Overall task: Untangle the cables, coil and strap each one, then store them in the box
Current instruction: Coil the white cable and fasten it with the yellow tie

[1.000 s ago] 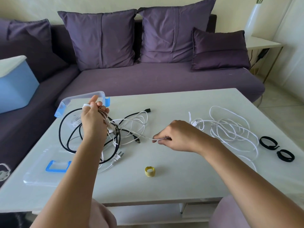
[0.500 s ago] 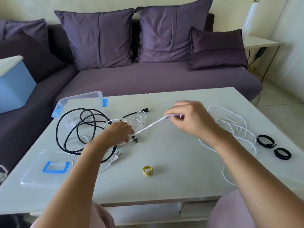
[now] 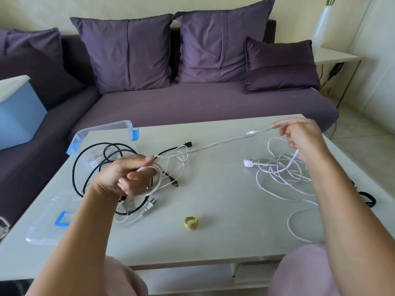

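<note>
- Over the last half second my right hand has swung away from mid-table toward the far right corner. It has drawn the white cable out into a longer, tighter run.
- My left hand has rolled palm-up. A turn of that cable now lies round its curled fingers, so it is grasping the cable, not just steadying it.
- The right hand's thumb and fingers pinch the cable at its raised end. A slack strand drops from there into the loose heap on the table.
- I judge this to be the first wrap of a coil starting. Most of the length is not yet gathered, and nothing is strapped or boxed.
- The stretched run has its long axis across the table. It goes from the near-left hand to the far-right hand, climbing slightly toward the right. A small white fitting rides on it just short of the right hand.
- The white plug lies flat beside the heap, its blunt end pointing left.
- The black cable sits in loops at the left, overlapping thin white strands beside the clear box, so I judge that untangling remains there.
- The yellow strap waits near the front edge, and the black straps lie at the far right.
</note>
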Motion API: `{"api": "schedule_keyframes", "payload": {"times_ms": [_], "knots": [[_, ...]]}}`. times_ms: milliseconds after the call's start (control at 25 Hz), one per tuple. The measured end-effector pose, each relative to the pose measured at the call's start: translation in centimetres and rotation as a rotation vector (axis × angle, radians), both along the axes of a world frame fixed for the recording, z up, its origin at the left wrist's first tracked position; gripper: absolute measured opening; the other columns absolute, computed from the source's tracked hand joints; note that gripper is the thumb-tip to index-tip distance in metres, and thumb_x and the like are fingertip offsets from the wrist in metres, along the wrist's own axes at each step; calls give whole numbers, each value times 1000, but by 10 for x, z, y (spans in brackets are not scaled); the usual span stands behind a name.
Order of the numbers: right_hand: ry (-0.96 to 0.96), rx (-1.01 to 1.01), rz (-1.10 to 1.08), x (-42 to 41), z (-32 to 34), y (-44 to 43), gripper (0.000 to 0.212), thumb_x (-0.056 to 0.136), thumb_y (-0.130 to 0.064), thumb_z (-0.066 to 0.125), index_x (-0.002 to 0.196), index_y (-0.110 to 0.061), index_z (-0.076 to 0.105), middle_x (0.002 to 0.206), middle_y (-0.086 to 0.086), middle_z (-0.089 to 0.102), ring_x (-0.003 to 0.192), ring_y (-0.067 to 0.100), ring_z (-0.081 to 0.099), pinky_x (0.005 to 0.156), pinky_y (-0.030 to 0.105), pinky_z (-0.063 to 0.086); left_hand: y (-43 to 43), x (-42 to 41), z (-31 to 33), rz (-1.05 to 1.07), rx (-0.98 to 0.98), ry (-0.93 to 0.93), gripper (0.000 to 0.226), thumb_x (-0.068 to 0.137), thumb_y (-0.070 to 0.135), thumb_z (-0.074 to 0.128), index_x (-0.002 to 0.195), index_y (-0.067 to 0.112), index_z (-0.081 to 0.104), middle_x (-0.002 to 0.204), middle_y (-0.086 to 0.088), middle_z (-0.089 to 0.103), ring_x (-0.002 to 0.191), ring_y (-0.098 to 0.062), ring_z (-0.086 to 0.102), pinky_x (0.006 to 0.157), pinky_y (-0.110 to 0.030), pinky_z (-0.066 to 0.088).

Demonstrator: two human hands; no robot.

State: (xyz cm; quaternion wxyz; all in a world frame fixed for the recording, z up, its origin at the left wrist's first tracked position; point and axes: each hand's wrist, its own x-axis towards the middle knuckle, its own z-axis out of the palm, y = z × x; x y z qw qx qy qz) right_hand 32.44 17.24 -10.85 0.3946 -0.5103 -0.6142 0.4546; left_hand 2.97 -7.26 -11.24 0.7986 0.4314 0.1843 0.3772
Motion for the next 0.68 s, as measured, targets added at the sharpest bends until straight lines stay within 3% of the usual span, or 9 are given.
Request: {"api": "schedule_keyframes", "payload": {"times_ms": [40,120,200,240,320,440,520,600,680], "knots": [[-129,0,-39,6,-3,6,45,76,5,34,94,-7,73,72,1,58,41,3,40,37,13,28,-1,0,0,5,15,-35,41,104,26,29,66,14,39,42,8,23,34,-4,18,35,-16,17],[-505,-3,31,12,-10,11,40,81,0,47,113,-15,66,106,7,63,85,14,58,67,20,46,0,4,0,3,13,-124,43,103,26,30,61,17,35,44,7,23,35,-4,18,35,-17,16],[-825,-24,246,4,-11,-8,62,78,-9,67,135,-24,47,136,11,42,121,27,44,94,33,43,7,12,1,15,-52,-166,41,103,23,28,63,17,38,45,5,23,34,-4,19,33,-17,16],[-854,-5,355,-6,-9,-24,74,76,-14,73,140,-27,39,142,9,34,128,27,38,99,34,40,13,17,0,17,-98,-170,39,102,22,28,66,16,41,46,4,24,34,-5,20,32,-17,17],[-611,28,614,-31,2,-59,82,74,-23,80,143,-29,36,146,0,34,133,14,37,105,28,35,22,29,-2,18,-174,-152,37,102,22,29,69,14,42,48,3,24,34,-6,21,33,-18,19],[-51,-164,1048,-62,8,-108,64,77,-22,75,134,-23,47,135,5,53,123,11,51,108,30,38,30,42,-6,41,-214,-115,34,103,26,28,74,14,42,52,2,27,36,-5,18,35,-19,16],[70,-202,1193,-72,6,-122,36,85,-9,66,119,-14,55,106,8,62,89,15,63,82,22,50,30,45,-7,15,-250,-124,40,104,28,28,80,9,54,59,1,35,37,-5,16,37,-19,15],[121,-165,1136,-73,8,-123,17,87,-15,62,103,-11,60,72,1,48,54,9,44,50,19,34,28,47,-7,-32,-261,-159,47,104,30,27,86,2,59,59,2,36,37,-4,16,36,-18,15],[139,-36,987,-66,13,-114,21,85,-25,60,97,-10,68,57,-11,41,46,5,27,45,19,18,25,47,-5,-49,-257,-213,48,104,31,28,87,0,61,50,6,27,36,-4,17,36,-18,14]]}}
